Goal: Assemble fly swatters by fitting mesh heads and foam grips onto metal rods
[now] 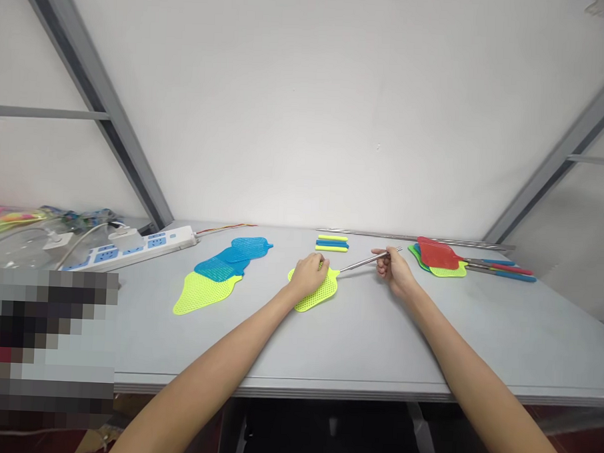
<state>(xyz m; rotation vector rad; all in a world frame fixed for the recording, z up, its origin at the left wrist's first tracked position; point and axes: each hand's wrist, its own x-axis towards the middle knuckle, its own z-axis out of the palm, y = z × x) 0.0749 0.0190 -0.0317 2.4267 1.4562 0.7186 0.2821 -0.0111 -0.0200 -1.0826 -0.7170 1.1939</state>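
My left hand [310, 275] grips a yellow-green perforated fly swatter head [319, 297] low over the table, its fingers curled over the upper edge. A thin metal rod [363, 262] runs from the neck of that head toward the right. Around the rod's far end the fingers of my right hand [394, 270] are closed. Loose fly swatter heads, yellow-green [205, 293] and blue [251, 248], overlap on the left. Behind my left hand lie short yellow and blue handle sleeves [332, 244].
On the right lies a pile of fly swatters with a red head [437, 253] on top. Long metal rods [421, 239] lie along the back wall. A power strip [141, 247] with plugs and cables sits at the left, beside plastic bags [15, 247].
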